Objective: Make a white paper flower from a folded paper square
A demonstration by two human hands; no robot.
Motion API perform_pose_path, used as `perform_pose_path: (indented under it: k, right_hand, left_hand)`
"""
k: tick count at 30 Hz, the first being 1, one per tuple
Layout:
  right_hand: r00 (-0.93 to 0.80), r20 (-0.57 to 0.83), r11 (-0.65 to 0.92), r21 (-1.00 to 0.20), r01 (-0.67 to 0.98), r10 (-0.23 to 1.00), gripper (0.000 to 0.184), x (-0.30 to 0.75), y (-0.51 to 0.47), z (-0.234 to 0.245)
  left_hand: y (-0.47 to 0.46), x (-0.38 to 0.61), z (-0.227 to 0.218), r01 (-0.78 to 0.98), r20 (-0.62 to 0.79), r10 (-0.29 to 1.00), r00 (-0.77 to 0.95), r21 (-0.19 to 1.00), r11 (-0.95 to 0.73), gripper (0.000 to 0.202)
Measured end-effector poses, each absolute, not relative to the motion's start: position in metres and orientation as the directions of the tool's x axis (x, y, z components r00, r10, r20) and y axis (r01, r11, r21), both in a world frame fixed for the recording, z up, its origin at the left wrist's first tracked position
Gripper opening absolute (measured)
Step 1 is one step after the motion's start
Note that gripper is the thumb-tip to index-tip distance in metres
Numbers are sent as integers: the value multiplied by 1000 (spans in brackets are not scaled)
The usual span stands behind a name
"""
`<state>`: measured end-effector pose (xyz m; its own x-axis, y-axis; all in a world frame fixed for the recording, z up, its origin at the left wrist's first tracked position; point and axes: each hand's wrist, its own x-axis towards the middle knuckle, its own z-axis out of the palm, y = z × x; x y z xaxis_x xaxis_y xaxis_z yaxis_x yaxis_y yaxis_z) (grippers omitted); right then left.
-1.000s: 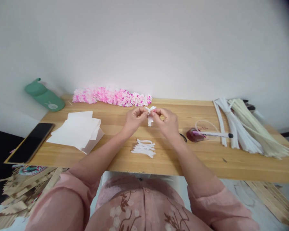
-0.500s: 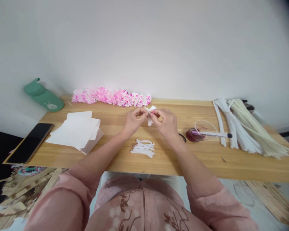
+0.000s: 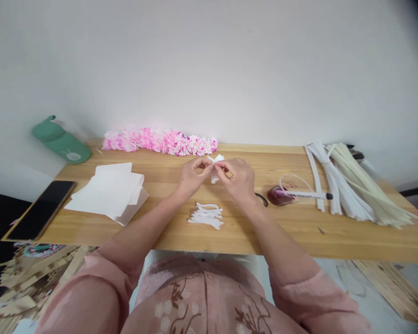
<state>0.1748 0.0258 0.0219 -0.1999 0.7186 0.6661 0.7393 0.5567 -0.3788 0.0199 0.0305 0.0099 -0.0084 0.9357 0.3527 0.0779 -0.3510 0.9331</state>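
Note:
Above the middle of the wooden table [image 3: 167,234], my left hand [image 3: 194,175] and my right hand [image 3: 237,178] meet fingertip to fingertip. Both pinch the middle of a gathered piece of white paper [image 3: 216,174], whose ends fan out above and below the fingers. A thin white strip seems to cross it at the pinch, partly hidden by my fingertips. Just below my hands lies a small pile of short white fuzzy strips [image 3: 206,216]. Behind them, along the wall, rests a row of pink and white ruffled paper flowers [image 3: 160,141].
On the left are white paper sheets [image 3: 102,190], a black phone [image 3: 42,209] and a green bottle [image 3: 62,141]. To the right sit a dark red container [image 3: 279,196], a marker [image 3: 304,194], a black ring [image 3: 262,199] and bundles of white [image 3: 346,199] and cream strips [image 3: 372,190].
My hands keep pinching the white paper at nearly the same spot, with small finger movements. The whole view has shifted very slightly.

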Motion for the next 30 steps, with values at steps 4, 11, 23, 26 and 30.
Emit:
perform_pose_path:
  k: [4, 11, 23, 26, 30]
  right_hand:
    - [-170, 641, 551, -458, 697, 749, 16, 174, 25, 22]
    - [-109, 589, 513, -580, 632, 800, 15, 172, 23, 24]
    - [-132, 635, 536, -500, 680, 761, 16, 175, 25, 23]
    - [-164, 654, 554, -450, 701, 739, 15, 175, 25, 22]
    - [-184, 671, 574, -422, 701, 718, 14, 174, 26, 21]
  left_hand:
    - [28, 20, 13, 79, 366, 931, -1, 928, -365, 9]
    - [27, 20, 14, 17, 326, 945, -4, 945, -325, 11]
    - [26, 22, 16, -17, 331, 943, 13, 943, -331, 11]
    - [27, 22, 13, -22, 331, 944, 8, 944, -331, 12]
    - [29, 21, 11, -16, 340, 941, 8, 940, -339, 12]
